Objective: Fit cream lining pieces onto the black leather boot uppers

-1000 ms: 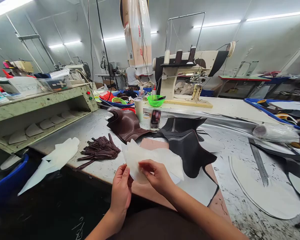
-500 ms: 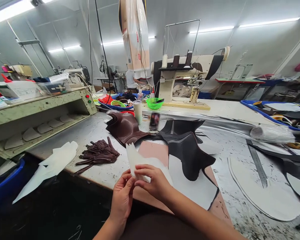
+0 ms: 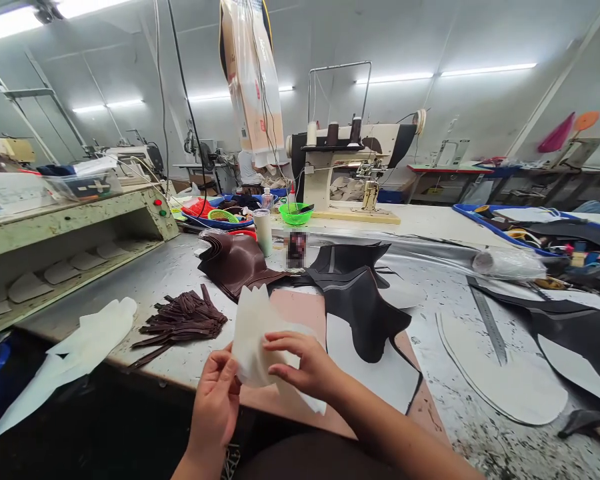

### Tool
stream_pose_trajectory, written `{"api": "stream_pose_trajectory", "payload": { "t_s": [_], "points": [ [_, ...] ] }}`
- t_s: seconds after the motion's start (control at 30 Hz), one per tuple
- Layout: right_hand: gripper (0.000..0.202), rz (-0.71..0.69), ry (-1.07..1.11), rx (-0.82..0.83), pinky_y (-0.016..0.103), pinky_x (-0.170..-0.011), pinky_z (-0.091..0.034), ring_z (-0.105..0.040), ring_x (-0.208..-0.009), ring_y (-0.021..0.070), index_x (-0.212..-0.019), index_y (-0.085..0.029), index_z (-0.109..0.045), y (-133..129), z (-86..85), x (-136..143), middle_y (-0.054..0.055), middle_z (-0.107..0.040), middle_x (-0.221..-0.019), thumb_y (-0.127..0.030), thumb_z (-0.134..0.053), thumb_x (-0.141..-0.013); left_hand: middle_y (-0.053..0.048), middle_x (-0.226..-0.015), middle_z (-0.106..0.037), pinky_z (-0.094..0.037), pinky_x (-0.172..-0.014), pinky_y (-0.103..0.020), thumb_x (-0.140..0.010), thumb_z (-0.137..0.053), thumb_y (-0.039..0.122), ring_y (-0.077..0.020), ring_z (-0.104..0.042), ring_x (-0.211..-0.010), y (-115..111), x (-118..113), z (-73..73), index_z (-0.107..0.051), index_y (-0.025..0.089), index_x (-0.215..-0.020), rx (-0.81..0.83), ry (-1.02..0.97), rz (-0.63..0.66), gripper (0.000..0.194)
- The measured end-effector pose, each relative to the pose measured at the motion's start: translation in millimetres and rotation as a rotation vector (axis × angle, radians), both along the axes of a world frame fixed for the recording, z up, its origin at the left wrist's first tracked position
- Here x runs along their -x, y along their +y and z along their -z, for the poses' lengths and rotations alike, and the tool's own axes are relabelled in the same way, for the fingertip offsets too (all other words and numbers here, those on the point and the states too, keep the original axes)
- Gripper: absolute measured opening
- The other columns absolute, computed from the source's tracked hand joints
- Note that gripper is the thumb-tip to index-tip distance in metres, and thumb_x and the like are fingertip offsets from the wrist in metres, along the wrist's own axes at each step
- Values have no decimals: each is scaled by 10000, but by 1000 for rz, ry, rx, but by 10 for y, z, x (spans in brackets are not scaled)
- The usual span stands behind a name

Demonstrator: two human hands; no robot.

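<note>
Head view looks down over my two hands at the near edge of the worktable (image 3: 190, 267). Both hold a thin stack of pale, translucent cut pieces (image 3: 253, 330), raised just above the table edge and tilted so the notched top points away from me. My left hand (image 3: 215, 400) is under the stack's lower left corner, thumb up against the front of the sheet and fingers loosely curled behind it. My right hand (image 3: 305, 367) comes in from the right, thumb and forefinger pinched on the stack's lower right part, the other fingers bent beneath it.

Under and beyond the stack lies a pinkish board (image 3: 305, 310), with a white sheet (image 3: 375, 373) on it and a black cut piece (image 3: 365, 313) partly over both. Left of the board is a loose heap of dark brown strips (image 3: 180, 320), and further left more pale pieces (image 3: 93, 333) hang over the table edge. Behind the strips sits a pile of curved brown leather parts (image 3: 233, 260), with a white cup (image 3: 263, 230) just beside it. A metal ruler (image 3: 490, 323) lies well to the right, and a sewing machine (image 3: 350, 167) stands at the far side.
</note>
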State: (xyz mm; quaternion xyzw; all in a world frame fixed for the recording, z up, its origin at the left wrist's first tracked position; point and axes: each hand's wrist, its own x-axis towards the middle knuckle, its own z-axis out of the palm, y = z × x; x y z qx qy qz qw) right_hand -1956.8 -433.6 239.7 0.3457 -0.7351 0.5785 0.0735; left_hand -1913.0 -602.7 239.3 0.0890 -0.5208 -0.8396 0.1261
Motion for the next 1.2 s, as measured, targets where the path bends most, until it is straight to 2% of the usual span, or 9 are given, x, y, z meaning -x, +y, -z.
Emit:
{"api": "stream_pose_trajectory", "payload": {
  "t_s": [0.13,0.33,0.47,0.67,0.77,0.87,1.03,1.1,1.2],
  "points": [
    [367,258,-120,-159,438,-961,-370,-495,-1116,239,-1055,-202,-597,258,75,116,111,-552,-1198,-233,-642,-693,45,-626,-582,-459,-517,-162,-554,-753,265,-84,-539,-540,-111,63,-107,-516,181,-703,-129,-26,-98,292],
    [368,275,-261,-188,414,-895,-415,-541,-1021,214,-1062,-212,-569,355,114,140,62,-609,-1087,-142,-554,-701,38,-672,-618,-495,-558,-178,-650,-679,242,-99,-595,-591,-168,156,-52,-544,179,-730,-242,-86,-190,169],
    [420,297,-205,-159,392,-938,-378,-492,-1095,194,-1143,-197,-512,281,124,96,73,-561,-1173,-116,-494,-731,-8,-844,-667,-521,-645,-214,-589,-748,348,-144,-627,-746,-90,164,12,-591,186,-853,-270,-81,-83,347],
    [87,303,-184,-408,298,-628,-451,-580,-721,172,-845,-208,-575,200,139,21,27,-635,-817,-185,-543,-767,-13,-780,-686,-532,-637,-273,-471,-804,247,-203,-645,-756,24,121,141,-594,182,-910,-150,-245,-28,490],
    [80,341,-97,-525,275,-573,-412,-574,-667,170,-783,-215,-566,156,153,-16,16,-636,-750,-141,-558,-753,-11,-722,-683,-532,-577,-272,-468,-780,223,-211,-651,-700,63,127,166,-601,172,-862,-102,-267,-48,435],
    [109,403,172,-602,290,-568,-380,-550,-633,176,-729,-198,-550,122,141,-108,35,-614,-711,-111,-499,-772,-4,-665,-672,-530,-545,-273,-482,-744,190,-211,-652,-654,70,175,183,-598,168,-812,-93,-283,-89,362],
    [187,266,577,-458,307,-656,-399,-541,-700,165,-798,-198,-526,242,-27,-394,51,-625,-802,-103,-371,-844,6,-567,-640,-523,-530,-280,-556,-647,95,-204,-647,-598,-49,317,242,-581,180,-767,-121,-337,-191,238],
    [128,212,575,-345,288,-684,-433,-562,-762,157,-835,-220,-506,392,-82,-510,52,-634,-921,-137,-409,-852,-4,-584,-646,-520,-534,-287,-567,-633,75,-207,-647,-608,-90,385,250,-581,181,-773,-122,-335,-157,238],
    [112,318,423,-135,268,-682,-476,-598,-798,151,-859,-250,-480,682,-62,-667,44,-633,-934,-147,-440,-848,-23,-639,-663,-518,-544,-296,-580,-632,89,-202,-641,-601,-72,520,243,-587,176,-791,-63,-286,-88,233]
  ]
}}
